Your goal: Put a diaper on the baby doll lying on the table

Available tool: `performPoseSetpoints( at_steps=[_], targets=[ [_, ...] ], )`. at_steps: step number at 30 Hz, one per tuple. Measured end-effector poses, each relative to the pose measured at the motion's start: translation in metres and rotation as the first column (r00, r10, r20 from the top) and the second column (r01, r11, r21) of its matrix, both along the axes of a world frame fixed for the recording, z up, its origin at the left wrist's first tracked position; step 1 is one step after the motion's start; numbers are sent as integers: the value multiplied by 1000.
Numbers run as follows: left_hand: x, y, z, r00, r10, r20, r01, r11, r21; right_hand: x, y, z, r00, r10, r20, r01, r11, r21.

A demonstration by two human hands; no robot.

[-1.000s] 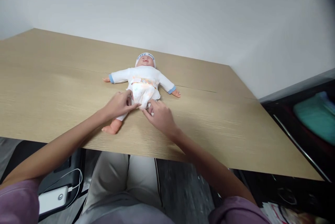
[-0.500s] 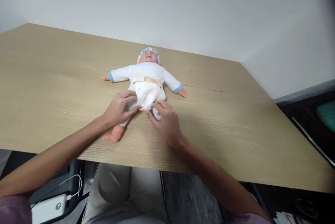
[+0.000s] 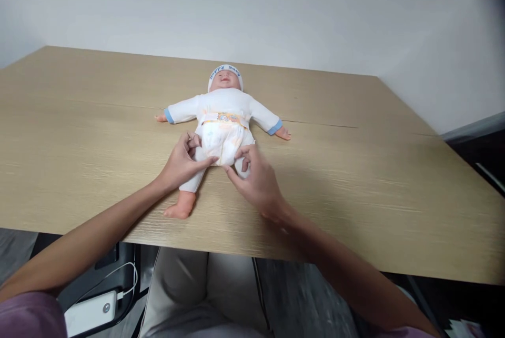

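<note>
A baby doll (image 3: 224, 97) in a white suit with blue cuffs and a lettered cap lies on its back, arms spread. A white diaper (image 3: 223, 140) with an orange patterned waistband is around its hips, over the suit. My left hand (image 3: 183, 161) grips the diaper's left leg edge, thumb at the crotch and fingers curled at the hip side. On the other edge is my right hand (image 3: 256, 177), its thumb low at the crotch and its bent fingers by the thigh. That hand hides most of the doll's leg on the right; the other leg shows down to its bare foot.
The doll lies on a wide wooden table (image 3: 355, 180) that meets a pale wall (image 3: 276, 6). Below the front edge at left, a white power bank (image 3: 90, 314) with a cable rests on a black surface. Dark objects stand beyond the table's right edge.
The view has tilted and shifted slightly. Both hands stay at the diaper's leg edges; my left fingers have curled in more and my right hand's fingers have moved a little along the edge.
</note>
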State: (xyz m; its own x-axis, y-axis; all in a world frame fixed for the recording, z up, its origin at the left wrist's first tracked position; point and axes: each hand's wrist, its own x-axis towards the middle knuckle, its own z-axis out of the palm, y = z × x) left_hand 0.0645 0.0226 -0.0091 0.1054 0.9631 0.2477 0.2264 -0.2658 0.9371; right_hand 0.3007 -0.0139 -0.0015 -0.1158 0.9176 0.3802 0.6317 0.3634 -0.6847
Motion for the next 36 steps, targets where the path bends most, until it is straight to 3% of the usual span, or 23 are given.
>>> performPoseSetpoints(
  at_steps=[4, 10, 17, 21, 28, 31, 36],
  targets=[
    [1, 3, -5, 995, 34, 89, -27, 997, -74, 3, 3, 1, 990, -73, -124, 67, 996, -51],
    [-4, -6, 3, 994, 103, 23, -100, 988, -118, 13, 8, 7, 994, -79, -79, 77, 997, -27],
    [-8, -7, 9, 995, -58, -79, 53, 996, -72, 15, 6, 8, 998, -43, 51, 42, 999, 8],
    [-8, -4, 8, 995, -96, 21, 98, 983, -157, 12, 6, 4, 998, 28, 64, -27, 999, -20],
    [-2, 1, 14, 967, 0, 254, 80, 950, -303, 11, 8, 6, 993, 36, -108, -47, 994, -100],
    [0, 2, 13, 956, 19, 292, 77, 946, -316, 11, 7, 4, 995, 1, -95, -5, 999, -44],
    [0, 0, 13, 978, 41, 207, 11, 970, -242, 14, 10, -4, 997, -77, -7, 77, 994, 79]
  ],
)
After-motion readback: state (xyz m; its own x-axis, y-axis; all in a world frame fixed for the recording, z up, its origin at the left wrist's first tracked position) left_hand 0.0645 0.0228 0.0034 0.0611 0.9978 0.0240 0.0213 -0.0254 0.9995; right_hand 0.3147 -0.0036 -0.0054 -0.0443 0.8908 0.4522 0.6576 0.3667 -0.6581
